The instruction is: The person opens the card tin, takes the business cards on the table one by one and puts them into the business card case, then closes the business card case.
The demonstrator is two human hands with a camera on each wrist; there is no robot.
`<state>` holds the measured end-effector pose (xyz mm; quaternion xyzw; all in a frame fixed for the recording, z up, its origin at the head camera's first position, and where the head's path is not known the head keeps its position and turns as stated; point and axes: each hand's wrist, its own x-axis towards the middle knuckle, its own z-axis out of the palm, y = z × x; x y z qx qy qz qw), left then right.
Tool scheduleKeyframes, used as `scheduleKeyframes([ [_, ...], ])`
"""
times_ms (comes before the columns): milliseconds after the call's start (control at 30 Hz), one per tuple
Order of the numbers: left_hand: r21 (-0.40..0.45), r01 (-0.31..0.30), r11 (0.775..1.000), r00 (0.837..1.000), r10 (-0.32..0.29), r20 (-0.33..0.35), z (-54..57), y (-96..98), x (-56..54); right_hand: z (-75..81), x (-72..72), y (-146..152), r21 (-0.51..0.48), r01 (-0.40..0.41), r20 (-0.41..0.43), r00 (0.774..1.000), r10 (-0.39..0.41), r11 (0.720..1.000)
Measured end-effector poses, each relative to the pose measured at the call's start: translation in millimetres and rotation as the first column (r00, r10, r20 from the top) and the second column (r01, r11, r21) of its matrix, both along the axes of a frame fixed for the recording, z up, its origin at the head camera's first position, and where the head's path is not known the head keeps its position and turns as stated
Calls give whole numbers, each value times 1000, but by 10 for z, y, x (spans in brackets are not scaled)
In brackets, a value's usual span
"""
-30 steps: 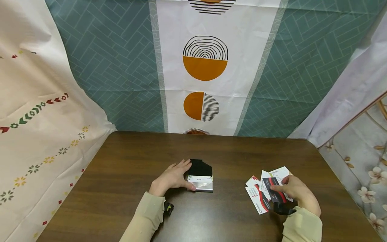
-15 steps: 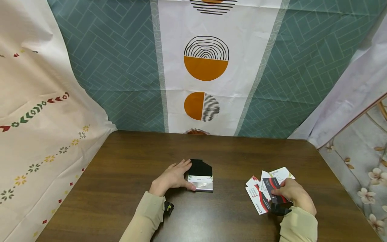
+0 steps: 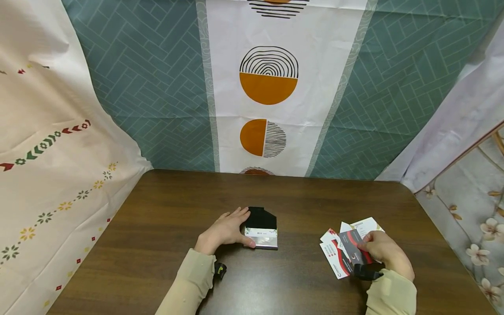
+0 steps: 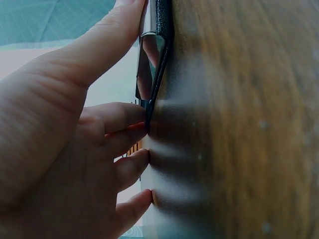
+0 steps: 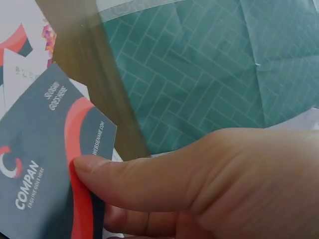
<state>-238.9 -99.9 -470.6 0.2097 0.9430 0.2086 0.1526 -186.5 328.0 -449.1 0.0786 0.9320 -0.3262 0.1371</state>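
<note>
A business card case (image 3: 260,239), silver with its black lid (image 3: 260,218) folded back, lies on the table. White floral cards show in it. My left hand (image 3: 225,232) rests at its left side, fingers spread straight, thumb pressing the near edge. In the left wrist view, the fingertips touch the table by the thin black edge of the lid. To the right, my right hand (image 3: 387,250) pinches a dark grey business card (image 5: 37,154) with a red stripe between thumb and fingers. The card tilts up over other business cards (image 3: 334,258), partly hiding them.
White cards (image 3: 365,225) with coloured patterns lie overlapped under and beyond the right hand. The brown wooden table (image 3: 189,192) ends at a patterned curtain (image 3: 169,87) behind. A strap with a small black device (image 3: 368,271) sits at the right wrist.
My right hand first slid slightly left over the cards. The dark card's face is now lifted and tilted, looking lighter, between thumb and fingers. The left hand and the case stay put.
</note>
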Motion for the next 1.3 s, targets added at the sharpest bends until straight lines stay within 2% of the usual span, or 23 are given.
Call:
scheduleKeyframes([
  [167, -1, 0, 1000, 1000, 0, 2, -3, 2, 0, 23, 13, 8, -87, 29, -12, 999, -30, 996],
  [400, -12, 1, 1000, 1000, 0, 3, 11, 5, -2, 200, 24, -46, -104, 18, -15, 1000, -19, 994],
  [667, -5, 10, 1000, 1000, -10, -6, 11, 15, -11, 368, -28, -159, -55, -13, -67, 998, 9, 998],
  [1000, -9, 3, 1000, 1000, -3, 11, 23, 5, 10, 422, -140, -390, -44, -63, -141, 988, 56, 997],
  [1300, -12, 9, 1000, 1000, -9, 5, 16, 6, -2, 475, -231, -570, -17, -136, -226, 966, 129, 991],
])
